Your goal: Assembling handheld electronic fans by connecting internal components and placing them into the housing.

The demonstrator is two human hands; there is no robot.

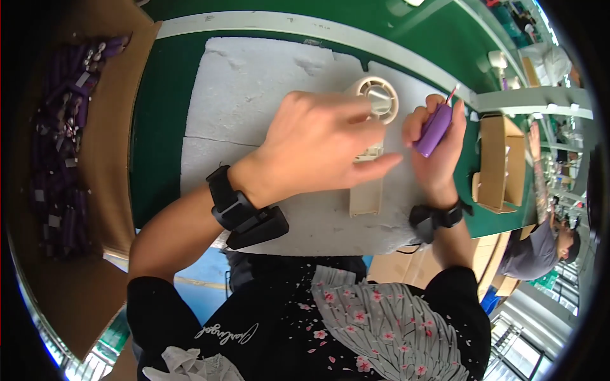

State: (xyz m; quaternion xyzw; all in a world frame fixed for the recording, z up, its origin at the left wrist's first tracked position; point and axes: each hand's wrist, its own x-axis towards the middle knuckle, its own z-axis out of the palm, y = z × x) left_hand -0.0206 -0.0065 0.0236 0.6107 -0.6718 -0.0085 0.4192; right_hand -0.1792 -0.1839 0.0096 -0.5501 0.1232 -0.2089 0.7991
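In my right hand [443, 164] is a purple cylindrical battery [434, 131], tilted, with a red wire and a small white connector at its upper end. My fingers and thumb are wrapped around its sides. My left hand [321, 145] hovers over a cream plastic fan housing [365, 202], its thumb stretched out and apart from the fingers. I see nothing held in it, though its palm side is hidden. The housing lies on a white foam sheet [238, 82], its round slotted head at the far end and a long handle toward me. My left hand covers part of its middle.
A big cardboard box [117, 152] at the left holds many purple batteries [63, 120]. On the right of the green tabletop [152, 114] stands a small open cardboard box [490, 162]. A pale rail [254, 20] crosses behind the foam. Another person [530, 254] is at the far right.
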